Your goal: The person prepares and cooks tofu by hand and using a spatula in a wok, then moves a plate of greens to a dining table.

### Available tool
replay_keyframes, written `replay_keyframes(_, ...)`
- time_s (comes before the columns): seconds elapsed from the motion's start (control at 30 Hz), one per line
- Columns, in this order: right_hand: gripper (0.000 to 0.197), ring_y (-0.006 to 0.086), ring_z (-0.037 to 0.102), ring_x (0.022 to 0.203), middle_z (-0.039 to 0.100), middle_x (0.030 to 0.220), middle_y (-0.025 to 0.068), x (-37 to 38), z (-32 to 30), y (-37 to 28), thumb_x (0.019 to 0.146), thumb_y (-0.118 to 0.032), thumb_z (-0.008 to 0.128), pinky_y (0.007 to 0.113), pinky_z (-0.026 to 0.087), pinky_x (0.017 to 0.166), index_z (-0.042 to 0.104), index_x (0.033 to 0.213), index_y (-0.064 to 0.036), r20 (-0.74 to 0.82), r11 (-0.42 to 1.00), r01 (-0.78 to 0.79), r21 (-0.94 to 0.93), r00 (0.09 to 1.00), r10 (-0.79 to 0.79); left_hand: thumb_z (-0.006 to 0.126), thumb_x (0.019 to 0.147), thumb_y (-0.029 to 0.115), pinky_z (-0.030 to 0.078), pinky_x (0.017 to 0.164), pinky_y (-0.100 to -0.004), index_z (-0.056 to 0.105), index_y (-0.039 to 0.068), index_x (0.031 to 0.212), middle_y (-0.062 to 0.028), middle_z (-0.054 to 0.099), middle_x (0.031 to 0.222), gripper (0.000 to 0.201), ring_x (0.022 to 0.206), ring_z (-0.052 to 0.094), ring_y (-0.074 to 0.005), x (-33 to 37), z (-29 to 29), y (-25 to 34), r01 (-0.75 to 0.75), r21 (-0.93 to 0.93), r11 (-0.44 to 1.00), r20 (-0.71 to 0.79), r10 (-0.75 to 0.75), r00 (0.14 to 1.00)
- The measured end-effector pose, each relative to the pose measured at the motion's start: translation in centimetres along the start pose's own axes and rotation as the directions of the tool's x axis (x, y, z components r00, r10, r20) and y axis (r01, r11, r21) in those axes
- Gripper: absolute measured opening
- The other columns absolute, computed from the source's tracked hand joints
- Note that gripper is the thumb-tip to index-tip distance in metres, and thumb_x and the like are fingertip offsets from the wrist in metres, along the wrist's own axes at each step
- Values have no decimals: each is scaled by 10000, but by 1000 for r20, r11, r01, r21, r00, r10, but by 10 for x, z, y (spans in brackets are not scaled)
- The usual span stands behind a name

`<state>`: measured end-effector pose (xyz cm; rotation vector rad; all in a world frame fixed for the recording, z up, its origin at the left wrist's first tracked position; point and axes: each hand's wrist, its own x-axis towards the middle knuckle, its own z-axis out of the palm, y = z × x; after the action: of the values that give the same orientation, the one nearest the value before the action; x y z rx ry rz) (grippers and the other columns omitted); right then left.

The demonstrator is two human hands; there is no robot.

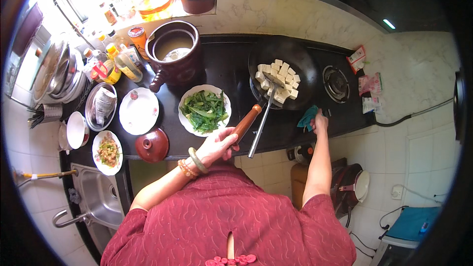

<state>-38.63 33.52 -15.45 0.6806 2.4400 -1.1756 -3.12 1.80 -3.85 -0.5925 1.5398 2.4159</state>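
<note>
The left hand (217,147) is closed around the wooden handle (246,123) of the black wok (283,74). The right hand (319,121) grips a teal cloth (307,116) at the counter (221,69) edge. A metal spatula (262,118) leans in the wok, its blade among white tofu cubes (278,81). Just left of the wok stands a plate of green vegetables (204,111), and behind it a brown clay pot (172,51).

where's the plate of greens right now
In the head view, the plate of greens sits on the black counter, just left of the wok and beyond the left hand.
</note>
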Motion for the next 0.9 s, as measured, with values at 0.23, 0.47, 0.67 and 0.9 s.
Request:
replay_keyframes(0.23,232,69,418,425,558,588,12,-131,28,67,932,-236,565,223,314,406,641,855,-32,49,901,364,234,921,-385,556,966,322,423,468,-208,443,44,1361,-36,590,732,496,539,527,-77,-5,-1,18,62,-61,996,56,-59,997)
replay_keyframes(0.47,435,58,552,628,616,816,43,-285,65,46,904,-30,597,209,471,610,456,1316,-13,75,684,699,208,686,-724,445,987,487,330,382,-233,540,38,1173,-23,492,550,495,398,436,-109,15,-4,12,145,-118,982,185,-121,975)
replay_keyframes(0.67,637,81,542,631,591,920,70,-332,85,55,883,3,584,232,474,603,270,1436,-35,123,670,681,295,669,-733,420,982,545,221,383,-235,529,92,1215,11,405,522,521,387,318,-83,13,-4,10,141,-118,983,220,-113,969)
replay_keyframes(0.9,537,90,535,604,607,906,81,-344,106,100,887,-25,594,251,471,585,380,1380,-23,112,784,576,233,785,-610,427,981,544,198,396,-230,509,121,1243,18,388,551,504,409,281,-78,17,-7,3,214,-220,952,292,-145,945)
